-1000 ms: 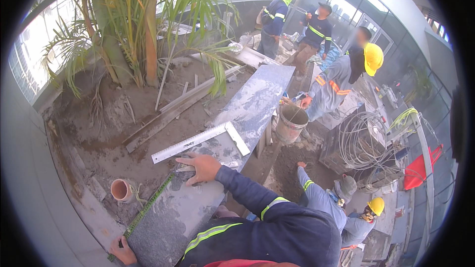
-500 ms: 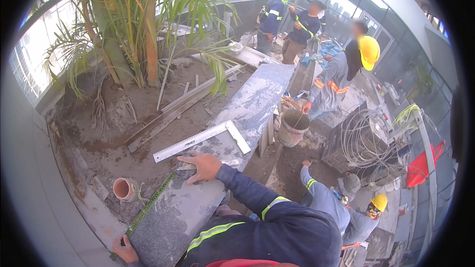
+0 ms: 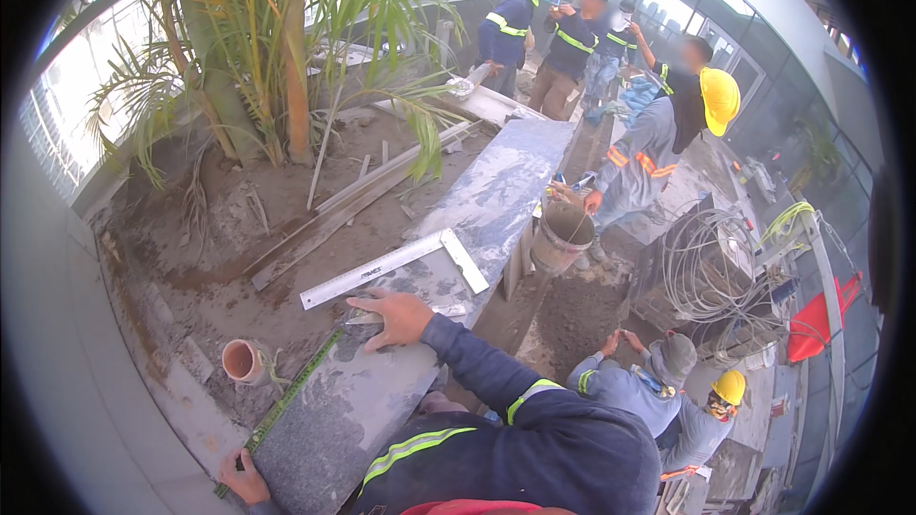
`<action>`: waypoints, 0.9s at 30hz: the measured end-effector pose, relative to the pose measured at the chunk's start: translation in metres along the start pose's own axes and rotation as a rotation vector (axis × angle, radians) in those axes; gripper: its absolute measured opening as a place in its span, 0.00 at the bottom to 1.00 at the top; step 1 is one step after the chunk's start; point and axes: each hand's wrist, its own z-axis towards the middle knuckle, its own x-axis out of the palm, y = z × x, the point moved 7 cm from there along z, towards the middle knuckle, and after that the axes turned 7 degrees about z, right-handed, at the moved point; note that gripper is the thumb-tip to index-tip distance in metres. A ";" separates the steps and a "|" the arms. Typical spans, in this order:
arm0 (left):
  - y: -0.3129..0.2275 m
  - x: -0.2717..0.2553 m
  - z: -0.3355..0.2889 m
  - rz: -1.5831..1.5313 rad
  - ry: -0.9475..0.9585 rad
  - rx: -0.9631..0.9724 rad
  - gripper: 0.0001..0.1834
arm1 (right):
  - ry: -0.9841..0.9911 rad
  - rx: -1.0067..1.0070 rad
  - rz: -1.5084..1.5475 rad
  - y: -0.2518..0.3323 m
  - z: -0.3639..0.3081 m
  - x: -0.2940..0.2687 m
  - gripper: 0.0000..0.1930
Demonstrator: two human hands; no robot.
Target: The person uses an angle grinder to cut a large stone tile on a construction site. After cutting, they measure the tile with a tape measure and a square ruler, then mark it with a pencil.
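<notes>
A green measuring tape [image 3: 291, 401] lies along the left edge of a grey stone slab [image 3: 358, 410]. My left hand [image 3: 246, 479] is closed on the tape's near end at the slab's lower left corner. Close to its far end, my right hand [image 3: 393, 319] rests on the slab with thumb and forefinger spread. A thin silver piece [image 3: 448, 310] shows beside that hand, partly hidden under it. Just beyond lies a white metal L-square [image 3: 382, 269], its long arm reaching past the slab's edge and its short arm on the stone.
A terracotta-coloured pipe [image 3: 242, 360] stands in the soil on the left, with palm stems [image 3: 296, 86] behind. A co-worker in a yellow helmet [image 3: 719, 101] holds a bucket [image 3: 563, 236]. Two people crouch at lower right, near coiled cable [image 3: 706, 267]. Others stand at the back.
My hands stay in place on the slab and tape. At lower right, a crouching co-worker's hands have come together. At the back, people have shifted and one has raised an arm.
</notes>
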 end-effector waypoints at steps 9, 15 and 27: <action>0.014 0.012 -0.002 0.006 0.058 -0.040 0.10 | 0.002 0.007 0.005 -0.001 -0.001 0.000 0.53; 0.017 0.012 -0.002 0.017 0.034 0.003 0.13 | 0.000 0.017 0.003 0.003 -0.001 -0.003 0.52; 0.008 0.009 0.004 -0.056 0.004 0.049 0.13 | 0.020 0.021 -0.016 -0.007 0.000 0.003 0.53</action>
